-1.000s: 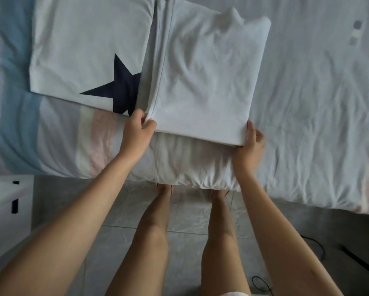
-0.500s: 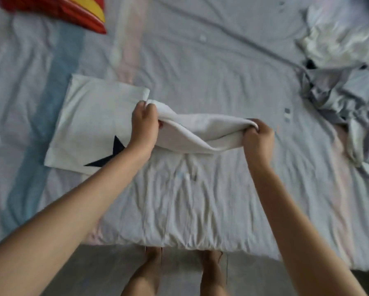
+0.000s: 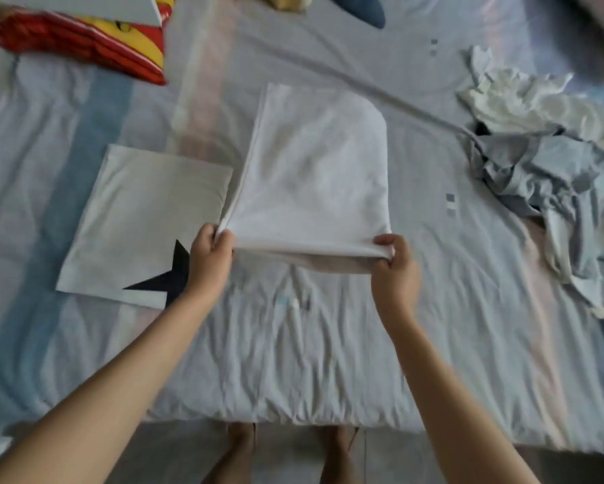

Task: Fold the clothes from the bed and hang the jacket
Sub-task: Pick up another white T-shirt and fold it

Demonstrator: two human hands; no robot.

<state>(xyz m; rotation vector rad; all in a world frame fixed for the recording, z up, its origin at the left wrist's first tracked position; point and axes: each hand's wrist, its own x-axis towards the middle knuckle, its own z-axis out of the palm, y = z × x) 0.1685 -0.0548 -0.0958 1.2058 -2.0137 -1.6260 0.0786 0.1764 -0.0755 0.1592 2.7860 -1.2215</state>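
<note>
Left hand (image 3: 208, 255), right hand (image 3: 394, 265) each pinch a near corner of white garment (image 3: 311, 176); long axis runs away over bed sheet (image 3: 293, 361), just right of folded star shirt (image 3: 146, 218), left hand nearer it

I'm looking at a home bedroom — a bed (image 3: 293, 361) with a wrinkled striped sheet, loose clothes (image 3: 545, 169) heaped at its right edge, tiled floor (image 3: 286, 455) below.
</note>
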